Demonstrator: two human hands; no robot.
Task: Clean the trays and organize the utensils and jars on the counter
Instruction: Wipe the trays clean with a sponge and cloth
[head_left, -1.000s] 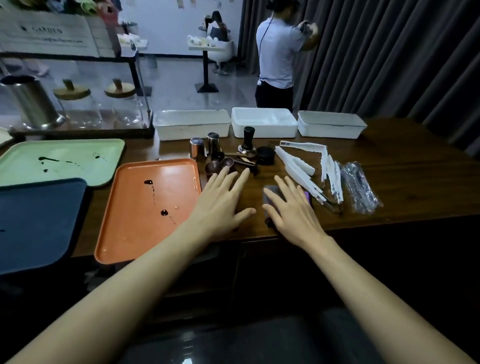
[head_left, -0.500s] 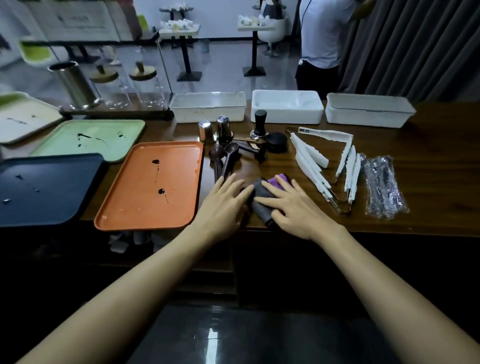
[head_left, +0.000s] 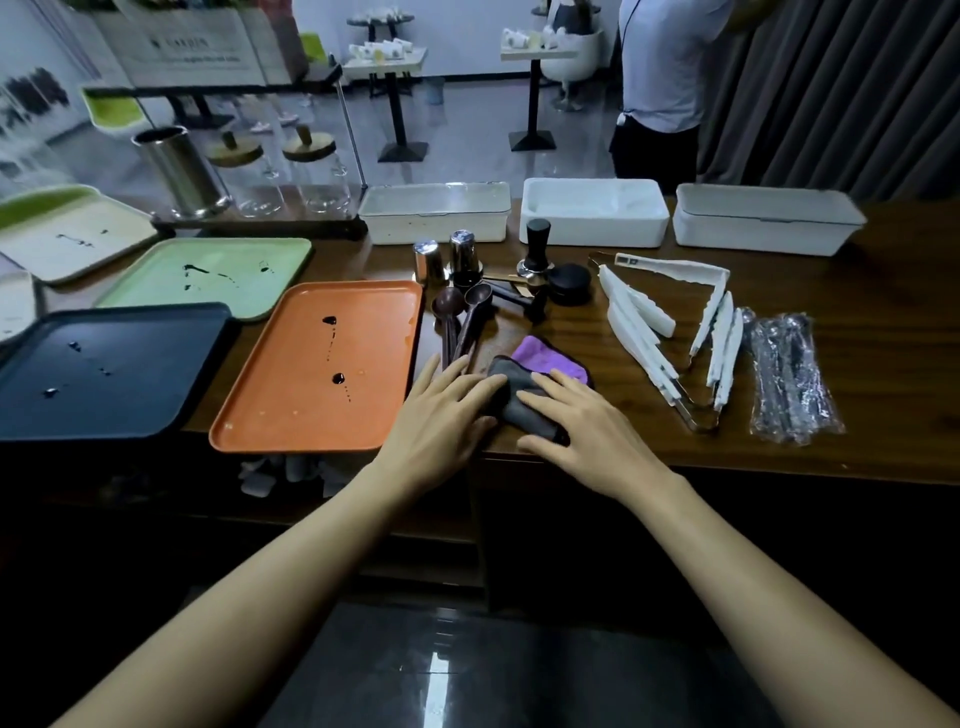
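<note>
While both forearms reach in from 6 o'clock, the left grip (head_left: 441, 415) lies flat on the worktop (head_left: 883, 322), fingers straight and slightly spread, fingertips touching the left edge of the cloth (head_left: 519, 402). The right grip (head_left: 587, 426) rests on top of the cloth, fingers spread, thumb at its near edge, nothing pinched. Cloth: folded, grey face up, purple face showing at its 12 o'clock end, lying at the near edge of the worktop. Judgement: flat palms pin and gather the cloth ready for wiping; no tray looks cleaned yet. At 9 o'clock of the cloth, just beside it, the orange tray (head_left: 291, 405) carries dark spots down its middle; being nearest, it is probably the first to wipe. Further toward 9 o'clock the navy tray (head_left: 130, 395) shows small drops; at 10 o'clock the green tray (head_left: 171, 291) has dark splashes. At 12 o'clock the wooden scoops (head_left: 457, 322) point their handles at the left fingertips. Behind them stand two metal shakers (head_left: 452, 260) and a tamper (head_left: 536, 249). White tongs (head_left: 639, 332) lie at 2 o'clock, with wrapped cutlery (head_left: 789, 374) beyond them. Farthest, three white bins (head_left: 592, 223) line the back edge at 12 o'clock, likely meant for the utensils. Two glass jars (head_left: 254, 182) and a steel canister (head_left: 182, 174) stand at 10 o'clock.
</note>
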